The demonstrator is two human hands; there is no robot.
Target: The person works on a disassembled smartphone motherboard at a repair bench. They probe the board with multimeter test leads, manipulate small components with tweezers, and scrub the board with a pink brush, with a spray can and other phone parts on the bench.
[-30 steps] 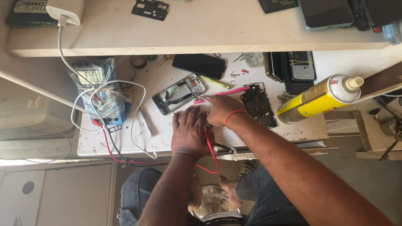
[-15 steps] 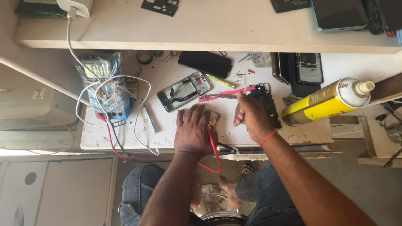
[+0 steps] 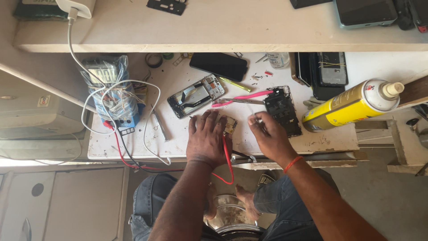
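Far left of the white workbench (image 3: 133,147): a multimeter (image 3: 109,89) wrapped in clear plastic, with a white charger cable (image 3: 147,111) looped over it. Red and black leads (image 3: 122,149) run from it over the bench's front edge.

Just right of the meter, a small screwdriver (image 3: 159,125) lies on the bench. Beyond it, an opened phone frame (image 3: 196,95) lies tilted, insides up. Behind that, a black phone (image 3: 218,66) lies face down under the shelf.

Centre: left hand (image 3: 206,139) rests palm down on the bench, fingers spread flat and pressing on the surface; it grips nothing I can make out. A small circuit board (image 3: 230,125) lies at its fingertips, touching the right side of the hand. A red probe wire (image 3: 228,154) passes along the hand's right edge and loops down off the bench.

Between the two hands and farther back: a pink toothbrush (image 3: 249,96) and metal tweezers (image 3: 236,101), lying close together.

Right hand (image 3: 266,134) sits just right of the board, apart from it. Thumb and forefinger are pressed together near the lower corner of a dark phone body (image 3: 281,109); whether they pinch some tiny part is too small to tell. Orange band on that wrist.

Far right: a yellow spray can (image 3: 352,105) lies on its side, nozzle pointing right. Behind it, a stack of dark phone parts (image 3: 323,71).
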